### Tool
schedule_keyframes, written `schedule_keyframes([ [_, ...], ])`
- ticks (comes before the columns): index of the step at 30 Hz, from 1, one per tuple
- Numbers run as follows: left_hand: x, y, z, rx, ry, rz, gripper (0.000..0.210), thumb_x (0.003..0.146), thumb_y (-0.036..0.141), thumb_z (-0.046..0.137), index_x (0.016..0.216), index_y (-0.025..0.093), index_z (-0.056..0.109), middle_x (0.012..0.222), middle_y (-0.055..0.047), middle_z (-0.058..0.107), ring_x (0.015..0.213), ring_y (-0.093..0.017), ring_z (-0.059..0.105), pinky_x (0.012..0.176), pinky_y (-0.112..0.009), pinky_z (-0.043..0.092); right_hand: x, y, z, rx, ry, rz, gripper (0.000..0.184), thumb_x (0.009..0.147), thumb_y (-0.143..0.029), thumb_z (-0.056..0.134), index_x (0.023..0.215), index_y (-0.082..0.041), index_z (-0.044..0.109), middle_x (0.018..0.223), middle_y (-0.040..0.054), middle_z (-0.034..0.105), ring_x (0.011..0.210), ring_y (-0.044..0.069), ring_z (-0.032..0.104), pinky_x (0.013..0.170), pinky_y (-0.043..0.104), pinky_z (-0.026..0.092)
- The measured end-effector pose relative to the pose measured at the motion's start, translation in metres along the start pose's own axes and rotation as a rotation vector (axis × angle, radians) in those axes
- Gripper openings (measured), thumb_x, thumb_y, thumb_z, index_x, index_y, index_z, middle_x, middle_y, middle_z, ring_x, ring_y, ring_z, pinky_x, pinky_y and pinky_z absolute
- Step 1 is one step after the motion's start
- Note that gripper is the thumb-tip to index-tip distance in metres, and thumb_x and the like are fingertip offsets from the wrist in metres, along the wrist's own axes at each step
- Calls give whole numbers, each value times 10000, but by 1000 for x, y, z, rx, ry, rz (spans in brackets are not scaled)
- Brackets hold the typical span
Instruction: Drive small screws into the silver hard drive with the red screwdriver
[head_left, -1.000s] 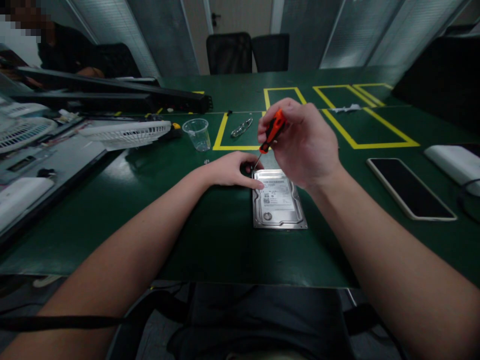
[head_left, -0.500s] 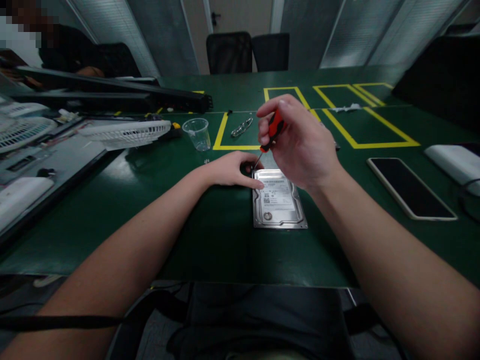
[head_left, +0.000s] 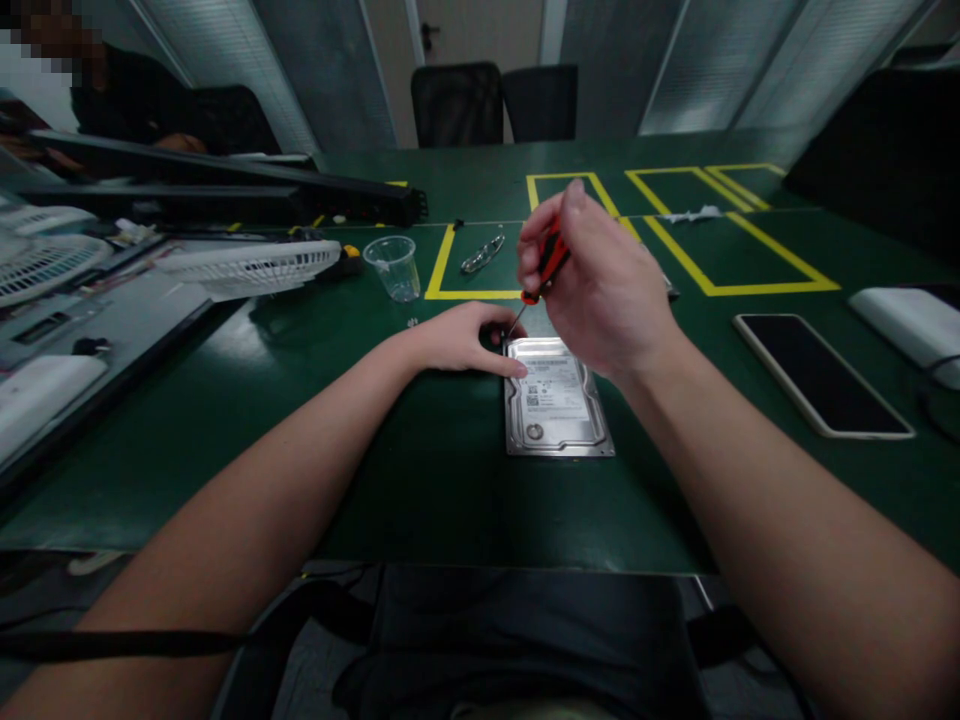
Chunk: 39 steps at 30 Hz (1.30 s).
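Note:
A silver hard disk drive (head_left: 559, 410) with a printed label lies flat on the green table in front of me. My left hand (head_left: 469, 338) is closed on its far left corner, the thumb on the top face and the fingers curled round the far edge. My right hand (head_left: 600, 285) grips a red and black screwdriver (head_left: 553, 258) by its handle. The thin shaft slants down to the drive's far left corner, by my left fingers. Exactly what the tip touches is too small to see.
A clear plastic cup (head_left: 394, 268) stands beyond my left hand, with a small clear packet (head_left: 482, 255) near it. White fans (head_left: 255, 265) and a black bar are at left. A phone (head_left: 825, 375) and a white device (head_left: 911, 325) lie at right. A person (head_left: 142, 105) sits far left.
My right hand has turned a little round the screwdriver handle, the thumb shifting and the fingers curling in. The drive and my left hand have stayed in place.

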<state>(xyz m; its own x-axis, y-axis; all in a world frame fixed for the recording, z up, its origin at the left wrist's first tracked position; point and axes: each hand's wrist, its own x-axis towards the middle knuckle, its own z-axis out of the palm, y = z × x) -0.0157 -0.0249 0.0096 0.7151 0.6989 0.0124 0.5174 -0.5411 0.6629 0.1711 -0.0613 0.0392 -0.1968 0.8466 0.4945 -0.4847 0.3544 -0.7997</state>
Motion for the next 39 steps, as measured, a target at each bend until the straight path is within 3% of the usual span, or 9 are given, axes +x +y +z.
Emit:
schedule_keyframes([
  [5, 1, -2, 0, 0, -6, 12, 620, 761, 614, 857, 1186, 172, 765, 1114, -93, 744, 994, -271, 648, 870, -372, 487, 3, -1, -6, 49, -52, 8, 613, 1040, -762, 494, 849, -235, 744, 824, 42, 581, 764, 194, 521, 720, 343, 512],
  [11, 1, -2, 1, 4, -6, 7, 637, 761, 633, 854, 1192, 173, 764, 1121, -96, 746, 992, -272, 651, 861, -374, 489, 1, -1, -5, -47, 7, 19, 447, 989, -676, 666, 816, -268, 726, 898, 44, 673, 825, 221, 628, 816, 362, 570],
  [16, 0, -3, 1, 2, 10, -7, 648, 756, 626, 867, 1214, 180, 758, 1151, -98, 753, 1017, -279, 668, 884, -387, 513, 0, -1, -1, -58, 32, -4, 365, 938, -579, 784, 826, -273, 620, 902, 21, 729, 821, 209, 702, 791, 345, 578],
  [19, 0, -4, 2, -10, 12, 4, 650, 757, 621, 870, 1220, 179, 754, 1154, -97, 757, 1021, -277, 674, 896, -390, 522, -1, -1, -1, -59, 39, 19, 372, 921, -558, 816, 853, -279, 579, 872, 3, 716, 770, 194, 688, 746, 327, 562],
  [23, 1, -5, 1, -3, 10, 10, 647, 757, 625, 865, 1209, 174, 761, 1143, -101, 757, 1009, -274, 672, 891, -386, 518, 0, -1, -2, -78, 16, 3, 290, 960, -557, 764, 915, -292, 655, 823, 3, 654, 746, 198, 634, 726, 327, 547],
  [27, 1, -3, 0, 13, -1, 10, 646, 758, 642, 857, 1198, 178, 769, 1111, -95, 746, 995, -273, 655, 862, -378, 499, 1, -1, -5, -91, -10, 15, 494, 1009, -737, 587, 911, -278, 740, 831, 37, 612, 770, 224, 588, 762, 361, 559],
  [31, 1, -2, 0, 3, -1, 17, 643, 757, 651, 857, 1181, 175, 773, 1088, -90, 739, 982, -266, 642, 859, -373, 491, 2, 0, -7, -64, -25, 10, 602, 1026, -791, 482, 872, -277, 753, 850, 60, 627, 807, 251, 589, 817, 410, 574],
  [39, 1, -4, 1, -7, 7, 4, 641, 759, 611, 863, 1216, 173, 760, 1143, -99, 755, 1008, -273, 669, 881, -389, 520, -1, -2, -2, -54, 2, 21, 293, 963, -519, 738, 839, -266, 659, 907, 33, 695, 806, 207, 662, 815, 348, 574],
])
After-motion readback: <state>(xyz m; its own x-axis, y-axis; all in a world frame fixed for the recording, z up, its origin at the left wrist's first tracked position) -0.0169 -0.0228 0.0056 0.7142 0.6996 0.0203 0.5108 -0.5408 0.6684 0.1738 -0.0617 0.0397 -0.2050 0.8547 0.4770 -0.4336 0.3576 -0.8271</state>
